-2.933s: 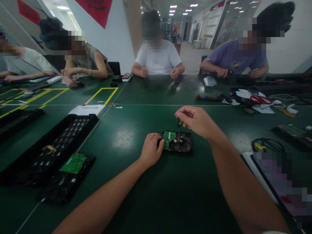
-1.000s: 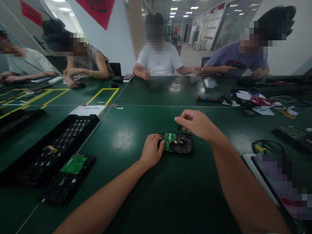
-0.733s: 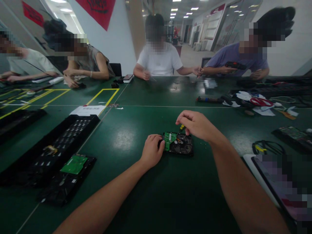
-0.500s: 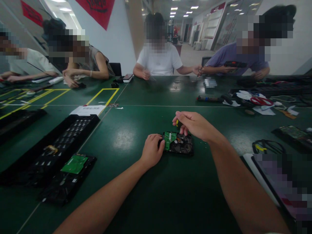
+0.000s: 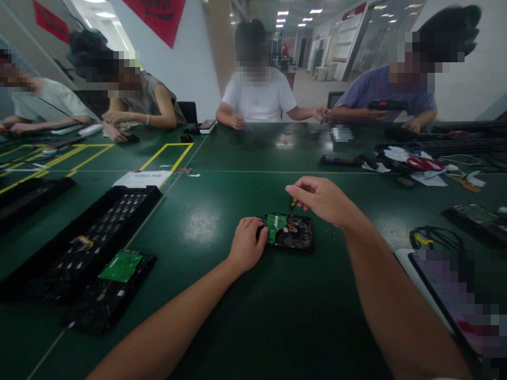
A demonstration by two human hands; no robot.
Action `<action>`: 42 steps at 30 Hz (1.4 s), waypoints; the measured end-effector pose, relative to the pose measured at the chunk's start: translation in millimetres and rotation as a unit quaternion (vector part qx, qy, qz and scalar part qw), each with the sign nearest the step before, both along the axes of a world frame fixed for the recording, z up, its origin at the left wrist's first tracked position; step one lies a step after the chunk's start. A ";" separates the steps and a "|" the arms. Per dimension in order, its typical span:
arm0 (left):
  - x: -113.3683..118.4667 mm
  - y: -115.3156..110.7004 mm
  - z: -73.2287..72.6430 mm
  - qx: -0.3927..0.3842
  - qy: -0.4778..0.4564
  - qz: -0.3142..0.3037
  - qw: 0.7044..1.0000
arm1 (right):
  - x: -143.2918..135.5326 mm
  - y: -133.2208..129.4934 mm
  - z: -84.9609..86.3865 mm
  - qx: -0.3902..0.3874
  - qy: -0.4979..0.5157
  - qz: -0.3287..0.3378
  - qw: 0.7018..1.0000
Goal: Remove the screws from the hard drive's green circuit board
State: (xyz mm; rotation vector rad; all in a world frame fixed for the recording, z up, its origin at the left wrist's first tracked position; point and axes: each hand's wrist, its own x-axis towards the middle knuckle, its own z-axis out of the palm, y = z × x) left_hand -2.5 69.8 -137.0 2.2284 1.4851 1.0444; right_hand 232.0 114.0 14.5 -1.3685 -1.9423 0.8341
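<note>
The drive [image 5: 303, 237] is black, its circuit board [image 5: 272, 228] green, the screwdriver [image 5: 293, 202] yellow-marked, the tabletop [image 5: 285, 306] dark green.

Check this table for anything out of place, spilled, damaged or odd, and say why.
A few tiny bits lie scattered on the table, right of the hard drive. They look out of place because they sit loose, in no container, though too small to identify. No spill or damage stands out.
</note>
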 end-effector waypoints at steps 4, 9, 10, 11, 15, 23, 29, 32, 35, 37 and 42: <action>1.0 -0.5 0.8 -0.001 -0.001 0.000 1.000 | -2.6 -1.9 0.6 0.012 -0.011 -0.017 1.000; 1.1 -0.7 1.5 0.002 0.001 0.001 1.000 | -9.8 -7.3 4.4 -0.014 0.022 0.041 0.999; 1.0 -0.6 1.6 0.002 0.001 0.001 1.000 | -10.7 -7.2 3.9 -0.026 0.035 0.049 0.998; 0.8 -0.5 1.7 0.003 0.001 0.001 1.000 | -11.1 -6.5 2.9 -0.038 0.050 0.053 0.997; 0.6 -0.1 2.1 0.004 -0.002 -0.001 1.000 | -9.0 -2.2 -2.6 -0.079 0.104 0.064 0.989; -0.2 1.0 -1.9 0.003 0.000 0.000 1.000 | -4.2 -3.7 3.9 -0.016 0.046 0.061 0.997; 0.5 0.4 -0.4 0.000 -0.001 0.000 1.000 | -4.6 -0.1 -1.9 0.008 0.043 -0.020 0.999; 0.8 0.3 -0.2 0.000 -0.002 0.000 1.000 | -7.9 -0.1 -3.9 0.011 0.040 -0.035 0.999; 1.1 0.2 -0.9 0.002 -0.001 -0.001 1.000 | -11.7 -2.3 -1.4 0.020 0.050 -0.012 0.998; 1.2 0.1 -1.2 0.003 -0.002 0.000 1.000 | -13.1 -3.9 0.9 0.019 0.055 0.015 0.998; 0.9 0.1 -1.1 0.001 -0.002 0.002 1.000 | -11.4 -3.7 1.2 -0.019 0.075 0.052 0.996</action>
